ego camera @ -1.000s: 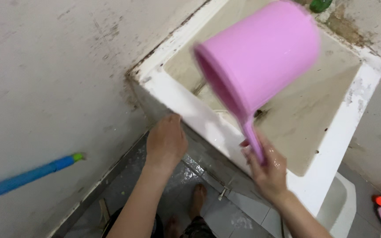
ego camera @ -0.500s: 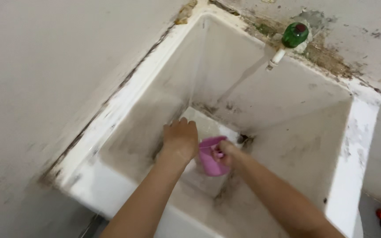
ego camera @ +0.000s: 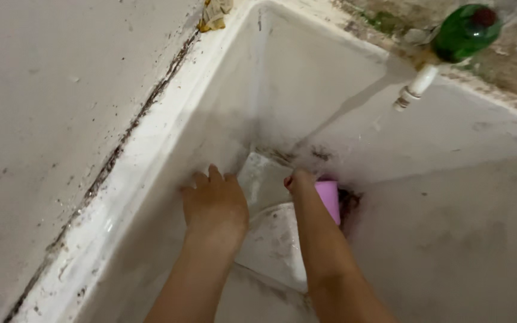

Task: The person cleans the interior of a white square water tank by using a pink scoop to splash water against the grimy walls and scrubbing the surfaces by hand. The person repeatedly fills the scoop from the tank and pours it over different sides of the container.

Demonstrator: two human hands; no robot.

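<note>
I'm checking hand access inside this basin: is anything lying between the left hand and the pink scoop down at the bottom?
Nothing visible does. The left hand rests flat on the basin wall; the pink scoop sits beside it at the bottom, held by the right hand. Only the right forearm and bare wet floor lie between.

Both hands reach down inside the basin (ego camera: 151, 143). The left hand (ego camera: 215, 206) lies left of the scoop (ego camera: 329, 200). The tap (ego camera: 417, 87) juts out above the basin's back wall.
</note>
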